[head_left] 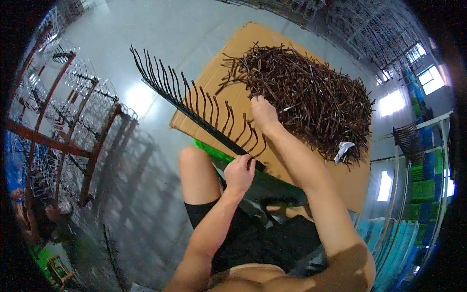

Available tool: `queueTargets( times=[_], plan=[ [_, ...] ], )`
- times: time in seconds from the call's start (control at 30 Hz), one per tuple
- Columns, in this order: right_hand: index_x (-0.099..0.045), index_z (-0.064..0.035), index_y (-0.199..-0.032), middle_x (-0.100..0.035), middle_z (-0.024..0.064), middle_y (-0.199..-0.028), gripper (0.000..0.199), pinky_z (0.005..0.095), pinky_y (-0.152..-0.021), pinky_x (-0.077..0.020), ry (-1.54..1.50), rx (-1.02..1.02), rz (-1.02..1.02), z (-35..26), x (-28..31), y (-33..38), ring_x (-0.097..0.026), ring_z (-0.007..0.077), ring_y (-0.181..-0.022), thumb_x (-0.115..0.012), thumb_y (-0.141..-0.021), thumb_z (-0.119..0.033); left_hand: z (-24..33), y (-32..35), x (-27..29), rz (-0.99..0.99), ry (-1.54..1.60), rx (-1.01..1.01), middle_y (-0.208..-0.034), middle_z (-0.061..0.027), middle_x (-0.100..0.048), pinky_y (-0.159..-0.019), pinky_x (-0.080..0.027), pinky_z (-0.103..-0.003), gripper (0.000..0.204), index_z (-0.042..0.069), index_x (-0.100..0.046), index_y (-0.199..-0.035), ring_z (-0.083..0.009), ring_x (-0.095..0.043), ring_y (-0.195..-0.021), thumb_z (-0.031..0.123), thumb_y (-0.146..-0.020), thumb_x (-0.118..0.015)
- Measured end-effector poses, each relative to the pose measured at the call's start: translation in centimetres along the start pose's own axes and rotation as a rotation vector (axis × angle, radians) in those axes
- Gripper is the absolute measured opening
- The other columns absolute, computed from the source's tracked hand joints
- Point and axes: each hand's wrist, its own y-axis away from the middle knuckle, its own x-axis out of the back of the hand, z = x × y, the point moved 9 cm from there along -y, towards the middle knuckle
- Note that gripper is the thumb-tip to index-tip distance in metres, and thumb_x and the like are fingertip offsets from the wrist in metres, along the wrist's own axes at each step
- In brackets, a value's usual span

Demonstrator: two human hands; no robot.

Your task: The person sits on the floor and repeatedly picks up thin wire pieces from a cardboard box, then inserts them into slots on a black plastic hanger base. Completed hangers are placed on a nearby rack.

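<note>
A long dark bar (206, 127) slants from the upper left down to my lap, with a row of thin, bent brown rods (197, 97) standing along it like comb teeth. My left hand (238, 173) is closed at the bar's near end, thumb and fingers pressed together on it. At the left edge of a big heap of short brown rods (309, 92), my right hand (265, 114) has its fingers curled in against the rods. What those fingertips hold, if anything, is hidden. The heap lies on a flat sheet of cardboard (233, 53).
A scrap of white paper (344, 152) rests on the heap's near right edge. Bright green material (214, 152) shows beneath the bar by my knee. Brown metal racks (53, 131) hung with wire parts stand at left. At right are a pale metal frame (442, 146) and turquoise stacks (389, 236).
</note>
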Motion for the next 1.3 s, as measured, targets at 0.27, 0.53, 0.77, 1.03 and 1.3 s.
queueTargets(
  times=[0.27,0.53,0.77,1.03,1.3],
  plan=[
    [-0.047,0.0011,-0.106,-0.062,0.0226,-0.090,0.027,0.0473,-0.071,-0.0519,-0.076,-0.098,-0.270,-0.2,-0.8,1.4,-0.062,0.0416,-0.084,-0.054,-0.080,-0.001,0.6,0.9,-0.7,-0.071,0.085,0.021,-0.080,-0.0115,-0.066,-0.061,-0.051,-0.036,0.021,0.005,-0.068,-0.093,-0.0282,-0.064,-0.066,0.023,-0.084,-0.064],
    [-0.065,0.0004,-0.089,-0.066,0.0249,-0.085,0.019,0.0467,-0.075,-0.0526,-0.296,-0.048,-0.320,0.2,5.9,3.2,-0.065,0.0410,-0.081,-0.056,-0.076,-0.009,0.9,0.5,-1.0,-0.083,0.069,-0.053,-0.077,-0.0117,-0.064,-0.060,-0.050,-0.039,0.016,0.005,-0.065,-0.087,-0.0299,-0.062,-0.066,0.021,-0.083,-0.066],
    [-0.054,0.0022,-0.098,-0.059,0.0220,-0.099,0.019,0.0485,-0.077,-0.0486,-0.012,-0.298,-0.155,7.2,3.8,-2.8,-0.059,0.0403,-0.093,-0.051,-0.082,-0.007,1.3,0.3,-1.5,-0.115,0.035,-0.056,-0.081,-0.0136,-0.065,-0.063,-0.050,-0.040,0.017,0.005,-0.064,-0.085,-0.0330,-0.062,-0.072,0.021,-0.084,-0.065],
    [-0.057,0.0013,-0.100,-0.064,0.0176,-0.088,0.021,0.0409,-0.066,-0.0507,-0.404,-0.417,-0.152,9.0,3.7,0.3,-0.062,0.0311,-0.077,-0.057,-0.085,-0.012,0.5,-0.2,-0.8,-0.031,0.060,-0.019,-0.080,-0.0133,-0.065,-0.061,-0.051,-0.039,0.018,0.004,-0.065,-0.087,-0.0318,-0.063,-0.071,0.022,-0.082,-0.067],
    [-0.064,0.0011,-0.093,-0.066,0.0105,-0.087,0.023,0.0342,-0.076,-0.0482,-0.862,-0.390,0.129,4.3,5.2,13.3,-0.063,0.0248,-0.082,-0.064,-0.086,-0.021,0.2,0.0,-0.7,-0.056,0.077,-0.049,-0.080,-0.0138,-0.064,-0.064,-0.050,-0.039,0.013,0.004,-0.064,-0.087,-0.0327,-0.062,-0.073,0.016,-0.083,-0.065]
  ],
)
